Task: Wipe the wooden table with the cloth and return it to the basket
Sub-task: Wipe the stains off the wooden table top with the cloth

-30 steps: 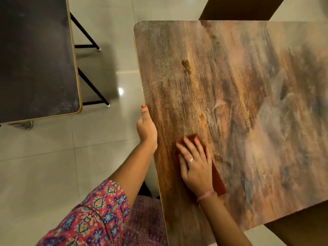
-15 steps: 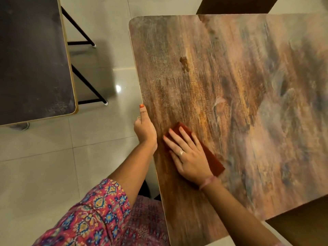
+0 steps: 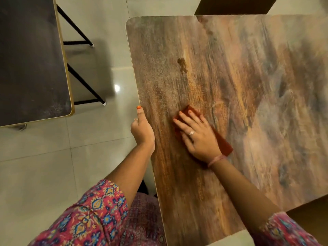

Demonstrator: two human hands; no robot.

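Cloth (image 3: 222, 142) flat near desk (image 3: 230, 82) left edge, right hand (image 3: 198, 137) fingers spread pressing it; left hand (image 3: 142, 129) grips edge.

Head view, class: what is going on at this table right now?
A person is wiping a wooden table with a red cloth. The right hand presses flat on the cloth, fingers spread, near the table's left edge. The left hand grips that edge, thumb on top. A dark spot lies farther up the table. No basket is in view.

Right hand (image 3: 198, 137) flat, fingers (image 3: 186, 119) straight
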